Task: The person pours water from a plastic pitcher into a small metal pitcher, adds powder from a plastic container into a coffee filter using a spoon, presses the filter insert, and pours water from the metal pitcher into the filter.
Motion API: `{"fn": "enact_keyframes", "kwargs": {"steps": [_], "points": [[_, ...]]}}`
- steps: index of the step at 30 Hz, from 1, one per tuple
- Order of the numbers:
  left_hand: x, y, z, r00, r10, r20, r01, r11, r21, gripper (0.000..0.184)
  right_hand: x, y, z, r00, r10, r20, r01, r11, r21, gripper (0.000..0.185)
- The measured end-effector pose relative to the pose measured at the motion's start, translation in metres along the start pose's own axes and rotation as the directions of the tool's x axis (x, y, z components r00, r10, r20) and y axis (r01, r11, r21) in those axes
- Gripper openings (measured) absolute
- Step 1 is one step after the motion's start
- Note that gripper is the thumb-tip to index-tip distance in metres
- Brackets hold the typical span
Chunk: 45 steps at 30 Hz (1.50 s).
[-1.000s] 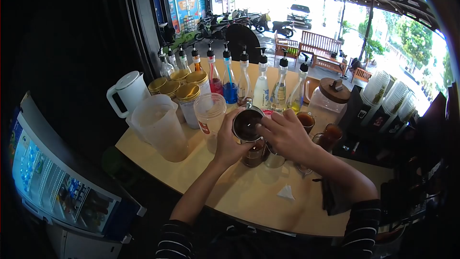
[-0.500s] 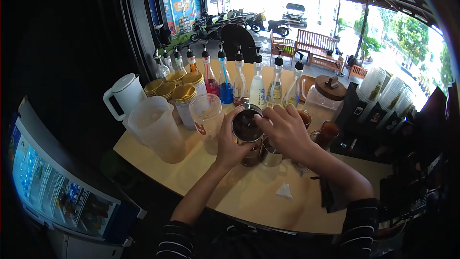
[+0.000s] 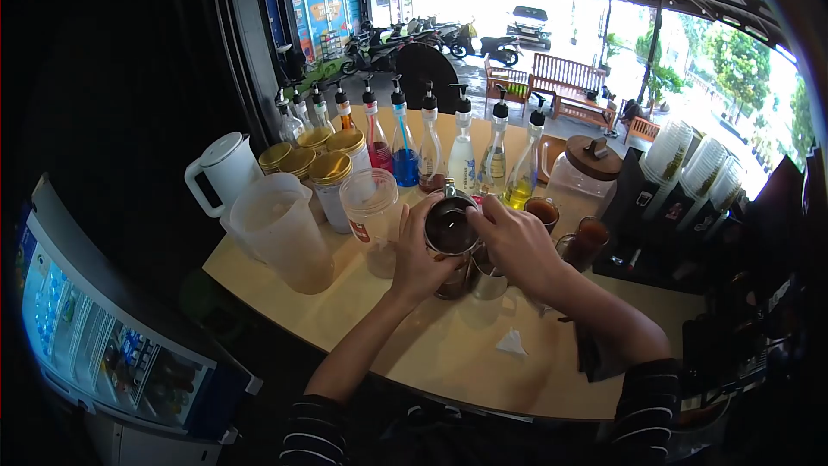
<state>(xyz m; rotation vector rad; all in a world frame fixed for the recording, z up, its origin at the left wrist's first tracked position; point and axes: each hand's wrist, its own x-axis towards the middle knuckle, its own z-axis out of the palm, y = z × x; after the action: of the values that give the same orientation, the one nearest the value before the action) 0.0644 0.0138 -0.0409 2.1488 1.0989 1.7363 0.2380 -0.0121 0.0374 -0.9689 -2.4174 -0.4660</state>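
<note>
My left hand (image 3: pixel 416 252) is wrapped around a round cup (image 3: pixel 452 226) with a shiny rim and a dark inside, its mouth tipped toward me. Bent over the cup's right rim, my right hand (image 3: pixel 523 243) has its fingers pressed together; whatever they pinch is hidden. Below the cup, a metal pitcher (image 3: pixel 490 283) stands on the counter, partly covered by my right hand. A clear plastic jar (image 3: pixel 369 198) is just left of my left hand. To the right are glass mugs of brown liquid, one (image 3: pixel 588 240) nearer the counter's right side.
Pump bottles (image 3: pixel 405 155) line the counter's back. Gold-lidded jars (image 3: pixel 331 169), a frosted jug (image 3: pixel 280 229) and a white kettle (image 3: pixel 226 168) crowd the left. A wood-lidded jar (image 3: pixel 586 173) and stacked cups (image 3: pixel 673 151) stand right. A folded white paper (image 3: pixel 511 343) lies in front.
The cup has shifted slightly right and down with my left hand. My right hand's fingers have come down from above the cup to its right rim.
</note>
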Motion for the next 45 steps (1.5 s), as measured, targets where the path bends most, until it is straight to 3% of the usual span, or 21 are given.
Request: {"fn": "enact_keyframes", "kwargs": {"steps": [4, 6, 10, 13, 16, 22, 27, 30, 36, 38, 43, 45], "points": [[0.003, -0.003, -0.004, 0.999, -0.031, 0.021, 0.031, 1.000, -0.002, 0.086, -0.003, -0.001, 0.004, 0.992, -0.118, 0.054, 0.119, 0.993, -0.021, 0.034], [0.003, -0.001, -0.006, 0.999, -0.020, 0.034, 0.021, 1.000, -0.022, 0.086, 0.000, 0.005, -0.001, 0.989, -0.131, -0.070, 0.120, 0.982, -0.146, 0.027], [0.006, -0.002, -0.011, 0.998, 0.028, 0.052, -0.030, 0.998, 0.050, 0.087, -0.003, -0.001, 0.001, 0.983, -0.171, 0.061, 0.177, 0.978, -0.113, 0.030], [0.003, -0.004, -0.009, 0.998, -0.028, 0.053, 0.029, 1.000, -0.010, 0.086, 0.003, 0.006, -0.005, 0.991, -0.122, -0.058, 0.113, 0.984, -0.137, 0.029], [0.004, -0.006, -0.011, 0.997, -0.044, 0.062, 0.047, 0.998, -0.037, 0.086, 0.003, 0.003, 0.000, 0.984, -0.175, -0.030, 0.174, 0.984, -0.040, 0.026], [0.002, -0.006, -0.012, 0.997, 0.015, 0.069, -0.013, 1.000, -0.027, 0.086, 0.011, 0.001, -0.001, 0.988, -0.152, -0.024, 0.148, 0.983, -0.109, 0.019], [-0.001, -0.011, -0.013, 0.997, -0.055, 0.063, 0.059, 0.996, -0.071, 0.084, 0.014, -0.001, -0.005, 0.988, -0.156, -0.020, 0.151, 0.977, -0.147, 0.021], [0.000, -0.007, -0.017, 0.998, 0.003, 0.063, -0.002, 1.000, -0.013, 0.083, 0.015, -0.002, -0.004, 0.973, -0.229, 0.012, 0.229, 0.966, -0.120, 0.018], [0.001, -0.004, -0.021, 0.997, 0.004, 0.082, -0.005, 1.000, 0.004, 0.082, 0.016, 0.002, -0.009, 0.934, -0.352, -0.065, 0.321, 0.904, -0.284, 0.013], [0.001, -0.005, -0.021, 0.997, -0.020, 0.076, 0.022, 0.999, -0.027, 0.083, 0.012, 0.001, -0.007, 0.892, -0.452, -0.017, 0.430, 0.858, -0.282, 0.014], [0.000, -0.007, -0.018, 0.996, -0.058, 0.067, 0.064, 0.993, -0.098, 0.084, 0.011, 0.001, -0.009, 0.933, -0.359, -0.017, 0.343, 0.901, -0.266, 0.017], [0.001, -0.004, -0.020, 0.995, -0.029, 0.100, 0.033, 0.999, -0.034, 0.084, 0.013, 0.000, -0.006, 0.944, -0.331, 0.005, 0.323, 0.919, -0.228, 0.017]]}}
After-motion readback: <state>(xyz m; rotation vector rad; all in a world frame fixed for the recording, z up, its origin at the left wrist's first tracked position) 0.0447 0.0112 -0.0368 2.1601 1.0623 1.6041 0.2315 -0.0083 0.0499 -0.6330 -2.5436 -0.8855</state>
